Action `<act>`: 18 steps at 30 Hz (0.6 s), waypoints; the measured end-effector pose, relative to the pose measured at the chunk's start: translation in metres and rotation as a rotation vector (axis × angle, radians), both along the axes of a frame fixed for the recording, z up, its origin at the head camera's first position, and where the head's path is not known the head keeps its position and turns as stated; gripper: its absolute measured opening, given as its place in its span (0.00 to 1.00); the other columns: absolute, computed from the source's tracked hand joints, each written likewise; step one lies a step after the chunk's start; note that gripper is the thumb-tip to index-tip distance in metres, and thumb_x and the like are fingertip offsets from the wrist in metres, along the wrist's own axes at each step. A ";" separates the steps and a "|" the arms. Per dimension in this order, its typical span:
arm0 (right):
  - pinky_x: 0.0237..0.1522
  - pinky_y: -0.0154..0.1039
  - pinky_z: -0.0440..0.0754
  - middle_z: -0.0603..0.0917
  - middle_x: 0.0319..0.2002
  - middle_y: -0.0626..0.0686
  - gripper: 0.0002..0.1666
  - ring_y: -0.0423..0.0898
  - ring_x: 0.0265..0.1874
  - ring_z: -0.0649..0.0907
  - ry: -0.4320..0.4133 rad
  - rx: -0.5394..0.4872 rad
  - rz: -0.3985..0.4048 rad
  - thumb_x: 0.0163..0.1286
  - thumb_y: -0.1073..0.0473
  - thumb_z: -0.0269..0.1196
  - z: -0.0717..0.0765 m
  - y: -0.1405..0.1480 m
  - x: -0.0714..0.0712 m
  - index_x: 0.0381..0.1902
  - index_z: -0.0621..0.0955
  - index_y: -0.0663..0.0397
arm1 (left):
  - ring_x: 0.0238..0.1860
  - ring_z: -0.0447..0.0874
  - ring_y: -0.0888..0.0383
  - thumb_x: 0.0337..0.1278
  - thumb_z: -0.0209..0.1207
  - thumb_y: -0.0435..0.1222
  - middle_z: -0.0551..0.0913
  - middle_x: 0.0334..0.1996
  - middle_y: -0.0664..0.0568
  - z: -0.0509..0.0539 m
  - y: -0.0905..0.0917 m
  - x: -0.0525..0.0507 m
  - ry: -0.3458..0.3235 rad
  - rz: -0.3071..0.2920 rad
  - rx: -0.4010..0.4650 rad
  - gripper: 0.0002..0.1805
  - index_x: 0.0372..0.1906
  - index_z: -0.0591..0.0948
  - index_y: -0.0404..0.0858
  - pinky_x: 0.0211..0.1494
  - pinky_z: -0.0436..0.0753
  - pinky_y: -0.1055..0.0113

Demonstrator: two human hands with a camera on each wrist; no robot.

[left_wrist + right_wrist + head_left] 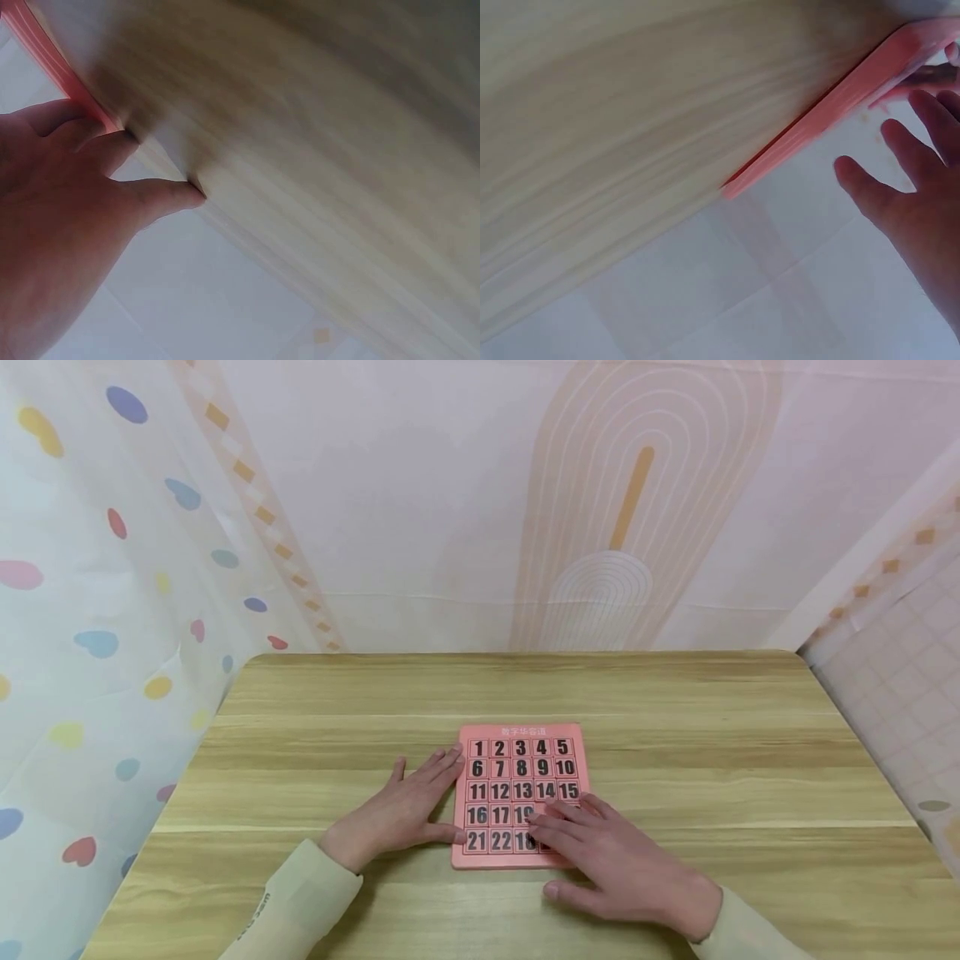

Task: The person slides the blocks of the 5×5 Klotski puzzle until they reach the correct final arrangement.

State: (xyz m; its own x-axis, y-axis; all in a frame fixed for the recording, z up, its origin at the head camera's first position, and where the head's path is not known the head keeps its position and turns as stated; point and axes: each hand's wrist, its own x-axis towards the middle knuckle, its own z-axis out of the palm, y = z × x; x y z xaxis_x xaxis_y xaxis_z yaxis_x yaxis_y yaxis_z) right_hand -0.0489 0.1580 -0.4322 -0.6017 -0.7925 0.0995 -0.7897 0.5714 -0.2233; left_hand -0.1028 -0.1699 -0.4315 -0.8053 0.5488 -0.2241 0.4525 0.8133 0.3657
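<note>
A pink number slide puzzle [495, 862] with black-numbered square tiles lies flat on the wooden table. My left hand [401, 810] rests along its left edge, thumb at the lower corner and fingertips near the upper rows. In the left wrist view, fingertips of that hand [67, 195] touch the pink edge [56, 60]. Over the lower right tiles is my right hand [622, 864], its fingers extended and its thumb off the near edge. It hides several tiles there. Tile 18 [525, 841] sits in the bottom row beside 22, below tile 19 [522, 815].
The wooden table [697, 735] extends around the puzzle on all sides. Behind it hangs a pale patterned cloth [420, 510], and another with coloured spots [97, 643] covers the left side.
</note>
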 end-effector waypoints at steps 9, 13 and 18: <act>0.67 0.56 0.75 0.85 0.61 0.47 0.28 0.48 0.64 0.81 0.136 -0.158 -0.022 0.71 0.43 0.68 -0.002 0.029 -0.004 0.62 0.84 0.51 | 0.82 0.48 0.42 0.57 0.65 0.64 0.49 0.83 0.45 0.000 0.000 0.000 0.004 0.004 -0.011 0.58 0.82 0.57 0.34 0.76 0.46 0.27; 0.65 0.56 0.78 0.86 0.59 0.49 0.26 0.48 0.61 0.84 0.156 -0.171 -0.021 0.72 0.43 0.67 -0.004 0.037 -0.005 0.59 0.85 0.52 | 0.82 0.48 0.42 0.57 0.66 0.64 0.49 0.83 0.44 -0.001 0.000 0.000 0.008 0.001 -0.009 0.58 0.82 0.57 0.34 0.76 0.46 0.26; 0.64 0.57 0.79 0.87 0.59 0.51 0.26 0.49 0.59 0.84 0.163 -0.147 -0.017 0.71 0.44 0.68 -0.005 0.040 -0.004 0.59 0.85 0.53 | 0.82 0.49 0.41 0.57 0.66 0.64 0.50 0.83 0.44 0.001 0.000 0.000 0.010 -0.001 -0.003 0.58 0.81 0.58 0.34 0.75 0.46 0.26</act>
State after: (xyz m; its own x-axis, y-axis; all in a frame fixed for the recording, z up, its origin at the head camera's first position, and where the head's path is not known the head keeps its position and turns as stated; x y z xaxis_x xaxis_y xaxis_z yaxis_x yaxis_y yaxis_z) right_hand -0.0531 0.1984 -0.4372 -0.5815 -0.7521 0.3103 -0.8126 0.5558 -0.1756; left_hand -0.1023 -0.1702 -0.4310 -0.8071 0.5487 -0.2181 0.4565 0.8142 0.3588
